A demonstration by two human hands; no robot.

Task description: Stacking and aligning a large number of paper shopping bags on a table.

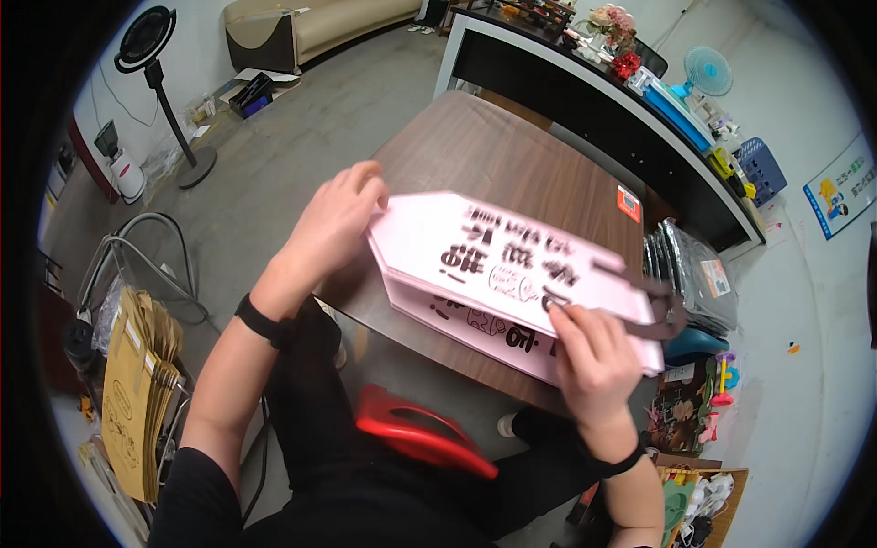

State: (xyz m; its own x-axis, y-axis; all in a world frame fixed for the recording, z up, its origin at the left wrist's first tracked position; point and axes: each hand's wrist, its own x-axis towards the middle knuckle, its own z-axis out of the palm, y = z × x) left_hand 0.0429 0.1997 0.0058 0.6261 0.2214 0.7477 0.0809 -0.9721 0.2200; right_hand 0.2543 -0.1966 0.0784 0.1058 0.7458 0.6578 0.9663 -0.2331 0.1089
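A pink paper bag (pixel 425 228) with black print and cartoon figures lies tilted over the brown wooden table (pixel 475 137). Two printed pink layers show, one above the other, with a gap between them at the near side. A dark brown handle (pixel 671 310) loops out at the bag's right end, slightly blurred. My left hand (pixel 345 212) pinches the bag's far left corner. Nearer to me, my right hand (pixel 598 361) grips the near edge close to the handle, thumb and fingers closed on it. The fingertips beneath the bag are hidden.
A red stool (pixel 420 434) stands at the table's near side, by my legs. Brown paper bags (pixel 142 393) are stacked at the lower left. Plastic-wrapped dark packs (pixel 694 274) sit right of the table. Beyond it runs a black-and-white counter (pixel 548 100).
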